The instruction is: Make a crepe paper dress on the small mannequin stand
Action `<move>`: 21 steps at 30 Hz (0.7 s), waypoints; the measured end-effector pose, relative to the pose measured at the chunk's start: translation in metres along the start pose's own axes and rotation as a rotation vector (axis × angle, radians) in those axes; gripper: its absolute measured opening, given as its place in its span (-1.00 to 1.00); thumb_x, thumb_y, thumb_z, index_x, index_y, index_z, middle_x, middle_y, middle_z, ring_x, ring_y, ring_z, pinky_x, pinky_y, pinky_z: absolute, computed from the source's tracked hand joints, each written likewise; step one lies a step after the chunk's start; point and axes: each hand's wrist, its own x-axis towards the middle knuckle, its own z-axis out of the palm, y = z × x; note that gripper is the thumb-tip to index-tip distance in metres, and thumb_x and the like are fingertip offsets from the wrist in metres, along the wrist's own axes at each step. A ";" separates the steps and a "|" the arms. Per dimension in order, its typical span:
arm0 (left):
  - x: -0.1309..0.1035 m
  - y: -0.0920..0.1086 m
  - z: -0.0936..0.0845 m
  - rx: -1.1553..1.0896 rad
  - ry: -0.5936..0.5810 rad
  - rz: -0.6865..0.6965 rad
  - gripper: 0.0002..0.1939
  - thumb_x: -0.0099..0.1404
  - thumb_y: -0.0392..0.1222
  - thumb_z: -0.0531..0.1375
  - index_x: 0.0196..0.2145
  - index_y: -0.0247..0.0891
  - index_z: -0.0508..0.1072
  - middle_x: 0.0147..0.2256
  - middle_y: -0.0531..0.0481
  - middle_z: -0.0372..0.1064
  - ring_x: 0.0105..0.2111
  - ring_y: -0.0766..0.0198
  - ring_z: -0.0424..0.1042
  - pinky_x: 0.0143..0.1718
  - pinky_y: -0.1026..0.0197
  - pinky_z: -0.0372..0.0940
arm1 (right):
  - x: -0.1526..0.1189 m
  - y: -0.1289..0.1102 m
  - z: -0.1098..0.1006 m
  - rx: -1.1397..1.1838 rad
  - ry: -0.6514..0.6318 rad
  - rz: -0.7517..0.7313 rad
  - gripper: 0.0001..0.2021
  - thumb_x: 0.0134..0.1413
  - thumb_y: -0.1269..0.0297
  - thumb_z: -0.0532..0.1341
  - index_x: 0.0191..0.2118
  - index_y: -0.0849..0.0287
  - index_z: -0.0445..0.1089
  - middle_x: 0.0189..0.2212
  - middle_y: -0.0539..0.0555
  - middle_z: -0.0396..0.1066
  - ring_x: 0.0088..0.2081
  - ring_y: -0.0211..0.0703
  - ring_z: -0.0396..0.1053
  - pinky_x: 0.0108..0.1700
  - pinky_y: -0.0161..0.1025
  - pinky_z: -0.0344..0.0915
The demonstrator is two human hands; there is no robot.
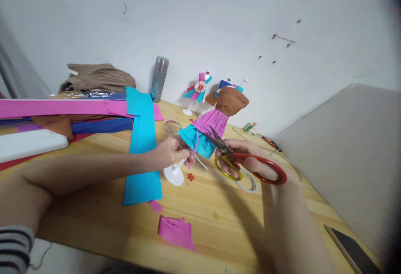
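Observation:
A small dress of brown, pink and blue crepe paper (212, 124) is tilted above the table on a white stand (173, 175). My left hand (175, 152) is closed at the blue hem, pinching the dress's lower edge near a thin pink strip (197, 140). My right hand (247, 157) is closed round scissors (265, 168) with one red and one yellow handle loop. The scissor blades are parted and point up-left, in front of the pink and blue layers. Whether they touch the paper, I cannot tell.
Blue crepe paper (144, 148) lies left of the stand, by stacked coloured sheets (62, 109). A grey flask (159, 79) and decorated figures (200, 88) stand behind. Tape (250, 182), a pink scrap (177, 232) and a phone (352, 249) lie on the table (219, 211).

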 end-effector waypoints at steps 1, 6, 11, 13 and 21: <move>0.000 -0.001 0.000 -0.010 -0.007 0.002 -0.90 0.17 -0.25 0.20 -0.44 -0.33 0.37 -0.47 -0.02 0.41 -0.47 0.33 0.38 -0.34 0.22 0.33 | 0.000 -0.001 0.000 0.003 0.005 -0.001 -0.38 0.02 -0.30 0.23 -0.13 0.24 0.32 -0.43 0.05 0.39 -0.56 -0.33 0.26 -0.53 -0.33 0.15; 0.000 -0.005 0.001 -0.014 0.000 -0.004 -0.91 0.16 -0.22 0.19 -0.42 -0.31 0.39 -0.45 0.00 0.43 -0.47 0.31 0.39 -0.33 0.20 0.34 | 0.001 -0.003 0.003 0.015 0.003 -0.009 -0.35 0.01 -0.33 0.22 -0.11 0.25 0.32 -0.45 0.04 0.38 -0.57 -0.34 0.24 -0.52 -0.33 0.14; 0.000 -0.002 0.002 -0.003 0.011 -0.018 -0.87 0.12 -0.20 0.23 -0.47 -0.32 0.41 -0.48 -0.02 0.42 -0.44 0.28 0.40 -0.33 0.20 0.34 | 0.003 0.000 0.006 0.013 -0.001 -0.029 -0.36 0.02 -0.32 0.21 -0.12 0.25 0.32 -0.43 0.05 0.36 -0.54 -0.32 0.24 -0.52 -0.33 0.14; 0.000 0.001 0.003 0.002 0.015 -0.027 -0.87 0.12 -0.20 0.23 -0.49 -0.32 0.42 -0.50 -0.02 0.42 -0.46 0.29 0.40 -0.33 0.20 0.35 | 0.003 0.000 0.007 0.007 0.001 -0.027 -0.35 0.01 -0.33 0.21 -0.13 0.25 0.33 -0.43 0.06 0.36 -0.55 -0.32 0.24 -0.52 -0.33 0.14; -0.002 0.006 0.004 -0.002 0.039 -0.067 -0.86 0.13 -0.21 0.25 -0.50 -0.35 0.47 -0.51 -0.04 0.45 -0.45 0.27 0.41 -0.28 0.16 0.37 | 0.002 -0.006 0.007 -0.008 0.004 -0.012 -0.36 0.00 -0.35 0.21 -0.16 0.23 0.33 -0.44 0.05 0.37 -0.56 -0.33 0.23 -0.50 -0.32 0.15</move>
